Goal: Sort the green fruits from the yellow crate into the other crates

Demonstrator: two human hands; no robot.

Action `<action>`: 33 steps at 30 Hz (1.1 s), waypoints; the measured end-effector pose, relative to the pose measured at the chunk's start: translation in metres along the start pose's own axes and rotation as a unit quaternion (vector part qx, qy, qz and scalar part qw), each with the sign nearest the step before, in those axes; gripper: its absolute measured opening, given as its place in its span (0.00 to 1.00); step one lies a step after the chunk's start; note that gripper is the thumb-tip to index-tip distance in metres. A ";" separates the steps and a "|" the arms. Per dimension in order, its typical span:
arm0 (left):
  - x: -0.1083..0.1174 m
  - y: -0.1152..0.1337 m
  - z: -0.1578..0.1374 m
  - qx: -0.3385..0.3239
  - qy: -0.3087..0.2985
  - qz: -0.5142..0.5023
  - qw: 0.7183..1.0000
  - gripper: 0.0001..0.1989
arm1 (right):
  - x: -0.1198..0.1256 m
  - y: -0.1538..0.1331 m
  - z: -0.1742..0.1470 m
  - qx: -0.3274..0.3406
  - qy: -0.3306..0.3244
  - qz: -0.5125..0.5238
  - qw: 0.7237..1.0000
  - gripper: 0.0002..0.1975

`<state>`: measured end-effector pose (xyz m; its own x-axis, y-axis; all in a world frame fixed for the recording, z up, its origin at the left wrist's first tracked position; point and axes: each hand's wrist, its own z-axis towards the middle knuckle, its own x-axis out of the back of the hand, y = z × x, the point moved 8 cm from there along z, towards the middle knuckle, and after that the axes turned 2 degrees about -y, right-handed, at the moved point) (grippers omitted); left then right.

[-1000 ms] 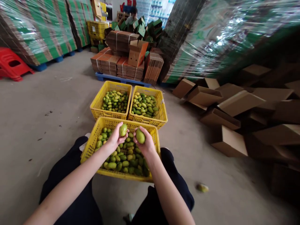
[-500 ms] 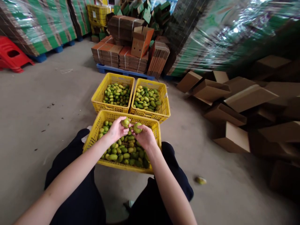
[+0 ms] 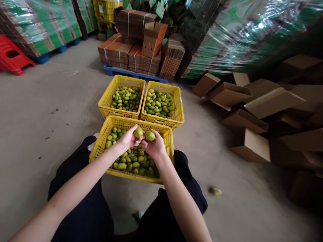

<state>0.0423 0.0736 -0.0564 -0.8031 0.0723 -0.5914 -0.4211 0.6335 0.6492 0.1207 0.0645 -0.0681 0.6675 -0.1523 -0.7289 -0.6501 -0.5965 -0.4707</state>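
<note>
Above the front yellow crate (image 3: pixel 168 151), my left hand (image 3: pixel 128 138) is closed around a green, rounded mango-like fruit (image 3: pixel 138 131), thumb along its top. Close beside it, my right hand (image 3: pixel 156 146) grips a second fruit (image 3: pixel 149 135), oval and yellow-green, between thumb and fingers. The two fruits are held side by side, and the fingertips of both hands nearly meet below them. Under my hands, many loose green and yellowish fruits (image 3: pixel 135 164) of the same kind lie in the crate; my hands and forearms hide part of them.
Behind stand two more yellow crates (image 3: pixel 101 105) (image 3: pixel 179 114) of the same fruit. Flattened cartons (image 3: pixel 143 60) are stacked on a blue pallet (image 3: pixel 118 71). Empty open boxes (image 3: pixel 252 144) lie heaped at right. One fruit (image 3: pixel 215 191) rests on the floor. A red stool (image 3: pixel 15 55) is at left.
The fruit in my right hand has turned and shows more of its side. Both hands still hold their fruits over the crate. The view has tilted slightly downward.
</note>
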 end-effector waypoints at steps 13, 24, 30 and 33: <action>-0.008 0.042 -0.020 -0.274 0.018 0.103 0.956 0.24 | -0.025 -0.064 -0.055 0.438 0.067 -0.328 0.834 0.32; -0.004 0.049 -0.022 -0.264 0.024 0.075 0.961 0.17 | -0.028 -0.066 -0.058 0.449 0.037 -0.277 0.849 0.20; 0.007 0.039 -0.010 -0.176 0.019 -0.013 0.984 0.13 | -0.027 -0.058 -0.040 0.317 -0.025 -0.197 0.927 0.20; 0.004 0.041 -0.011 -0.172 0.006 -0.047 0.984 0.08 | -0.026 -0.057 -0.038 0.287 -0.026 -0.137 0.948 0.17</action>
<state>0.0166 0.0915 -0.0270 -0.7586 0.0151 -0.6514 -0.6091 0.3386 0.7172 0.1545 0.0728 -0.0036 0.8309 -0.0053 -0.5564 -0.5551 -0.0787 -0.8281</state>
